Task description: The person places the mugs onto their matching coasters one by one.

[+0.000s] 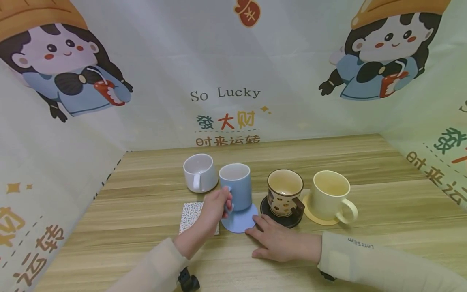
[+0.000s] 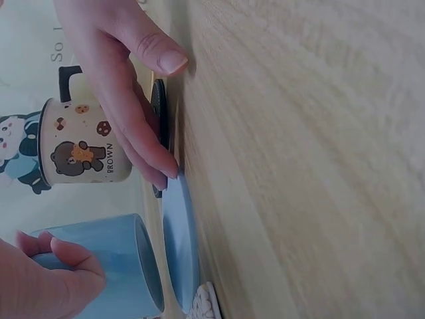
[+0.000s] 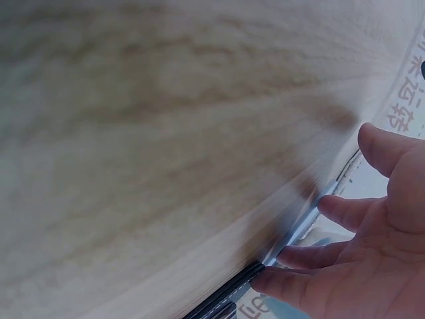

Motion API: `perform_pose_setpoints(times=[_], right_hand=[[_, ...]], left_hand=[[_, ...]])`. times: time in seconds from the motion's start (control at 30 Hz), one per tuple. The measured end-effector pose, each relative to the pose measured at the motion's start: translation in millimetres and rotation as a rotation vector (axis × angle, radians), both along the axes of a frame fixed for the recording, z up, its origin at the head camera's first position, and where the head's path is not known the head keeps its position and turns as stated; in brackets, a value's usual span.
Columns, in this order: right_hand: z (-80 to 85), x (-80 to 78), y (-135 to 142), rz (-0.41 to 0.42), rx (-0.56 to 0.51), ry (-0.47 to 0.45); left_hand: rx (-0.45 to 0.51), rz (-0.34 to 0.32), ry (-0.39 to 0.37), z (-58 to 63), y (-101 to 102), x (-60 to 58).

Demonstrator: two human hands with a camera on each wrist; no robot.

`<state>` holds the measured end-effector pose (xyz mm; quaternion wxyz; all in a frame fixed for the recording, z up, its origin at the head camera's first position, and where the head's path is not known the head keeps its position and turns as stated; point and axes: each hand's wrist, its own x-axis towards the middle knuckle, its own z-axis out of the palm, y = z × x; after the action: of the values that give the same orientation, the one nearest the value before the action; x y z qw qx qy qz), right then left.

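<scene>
My left hand (image 1: 218,200) grips the handle of a blue mug (image 1: 241,190), fingers curled round it. In the left wrist view the mug's base (image 2: 151,269) stands slightly off the round blue coaster (image 2: 180,242), with a narrow gap between them. My right hand (image 1: 279,239) lies low over the table with its fingers spread, fingertips at the right edge of the blue coaster (image 1: 238,222). The right wrist view shows those fingers (image 3: 345,211) extended along the coaster's edge, nothing held. Just behind this hand, a brown-handled bear mug (image 1: 284,194) sits on a black coaster (image 1: 292,222).
A white mug (image 1: 200,173) stands behind left of the blue one. A square patterned coaster (image 1: 190,213) lies partly under my left forearm. On the right, a cream mug (image 1: 330,196) rests on a yellow coaster (image 1: 313,215). A printed cloth backdrop (image 1: 164,81) borders the wooden table (image 1: 146,182).
</scene>
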<state>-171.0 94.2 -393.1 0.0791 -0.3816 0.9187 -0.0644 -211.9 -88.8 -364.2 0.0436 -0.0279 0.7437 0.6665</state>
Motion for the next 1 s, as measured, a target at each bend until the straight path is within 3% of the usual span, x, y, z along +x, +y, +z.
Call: perform_pose_setpoints(times=[1.0], right_hand=[[1.1,0.5,-1.0,-0.012,0.008,-0.009]], left_hand=[[-0.028,-0.057,-0.007,-0.6,-5.3,15.7]])
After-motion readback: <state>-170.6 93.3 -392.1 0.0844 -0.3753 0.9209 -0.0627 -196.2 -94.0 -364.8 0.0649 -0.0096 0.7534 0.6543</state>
